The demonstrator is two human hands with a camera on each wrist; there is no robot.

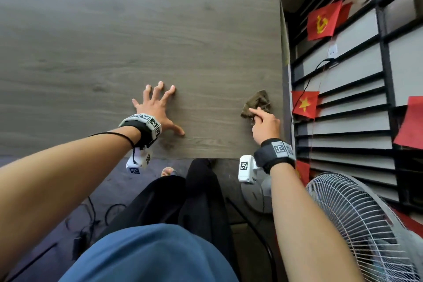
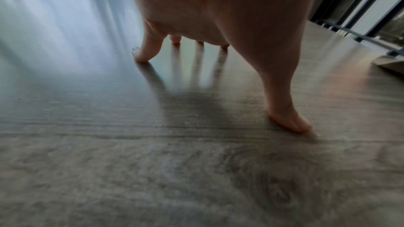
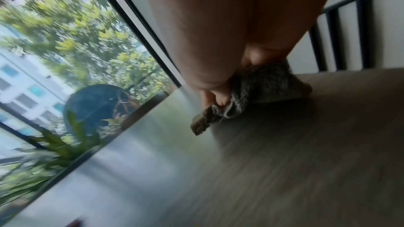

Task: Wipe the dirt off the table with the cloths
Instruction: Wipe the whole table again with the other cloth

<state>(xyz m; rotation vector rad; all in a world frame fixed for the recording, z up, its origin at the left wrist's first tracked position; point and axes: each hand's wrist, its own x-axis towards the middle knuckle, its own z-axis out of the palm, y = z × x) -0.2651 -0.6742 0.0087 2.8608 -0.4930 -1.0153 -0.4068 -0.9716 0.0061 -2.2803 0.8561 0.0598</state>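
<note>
1. Gripping the crumpled brown-grey cloth (image 1: 257, 104), the right hand (image 1: 265, 125) kept it on the grey wood-grain table (image 1: 137, 41) near the right edge; fingers curled and pinching the fabric, forefinger laid over it.
2. Right wrist view showed the cloth (image 3: 258, 91) bunched under the hand (image 3: 218, 40); individual fingers were mostly hidden behind the palm, and the frame was motion-blurred.
3. Left hand (image 1: 158, 107) rested well apart from the cloth, fingers spread wide and straight, tips on the table.
4. Left wrist view confirmed the thumb tip and little finger touching the tabletop (image 2: 109, 161); the middle fingertips were barely visible behind the palm (image 2: 218, 6).
5. Dirt on the table could not be made out.
6. White fan grille (image 1: 366, 224) was cut off at the lower right.
</note>
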